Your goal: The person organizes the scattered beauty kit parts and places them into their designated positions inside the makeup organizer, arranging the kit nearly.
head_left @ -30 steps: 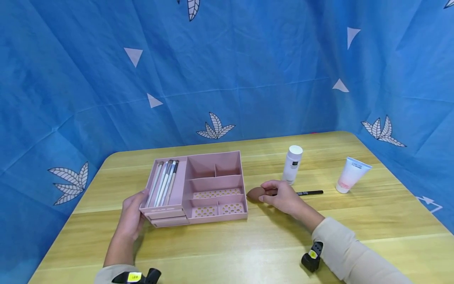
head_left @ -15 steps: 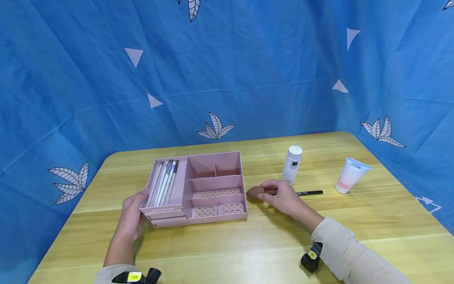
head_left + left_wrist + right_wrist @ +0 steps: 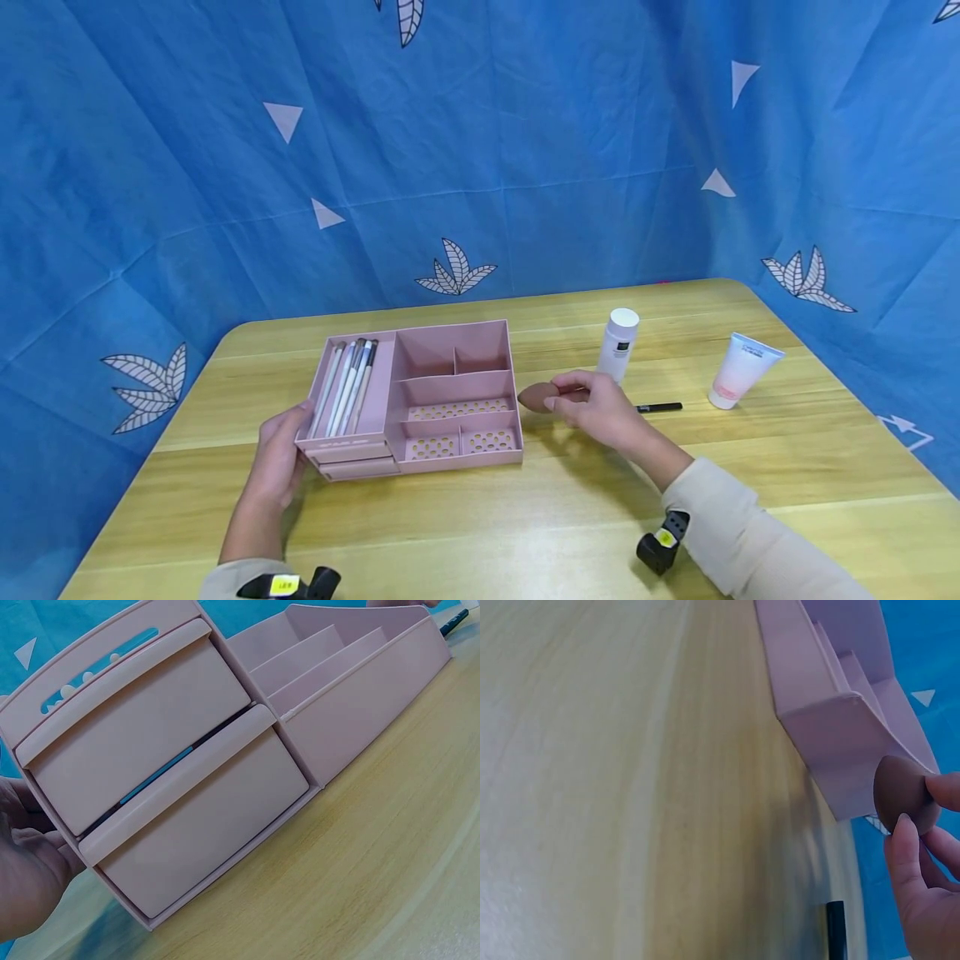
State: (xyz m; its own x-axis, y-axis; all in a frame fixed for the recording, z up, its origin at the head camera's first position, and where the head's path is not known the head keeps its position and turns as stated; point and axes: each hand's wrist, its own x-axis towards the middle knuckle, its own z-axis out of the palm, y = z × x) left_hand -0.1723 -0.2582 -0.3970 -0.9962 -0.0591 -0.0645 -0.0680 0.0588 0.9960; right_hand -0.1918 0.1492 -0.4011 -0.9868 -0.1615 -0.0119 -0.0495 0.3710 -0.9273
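Head view: brushes [image 3: 347, 387] lie in the left tray of the organizer [image 3: 450, 387], gripped at its left side by the left hand [image 3: 277, 454]. The right hand [image 3: 600, 408] pinches the sponge [image 3: 538, 397] just beside the right wall. Bottle [image 3: 618, 343], pen [image 3: 660, 407] and tube [image 3: 742, 372] flank that hand.

Left wrist: two drawers [image 3: 142, 727] sit closed; table [image 3: 360, 825] runs along the front edge.

Right wrist: thumb and fingertips clamp the sponge.

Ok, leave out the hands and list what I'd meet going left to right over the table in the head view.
Pink box, brown sponge, white bottle, black pen, pale tube.
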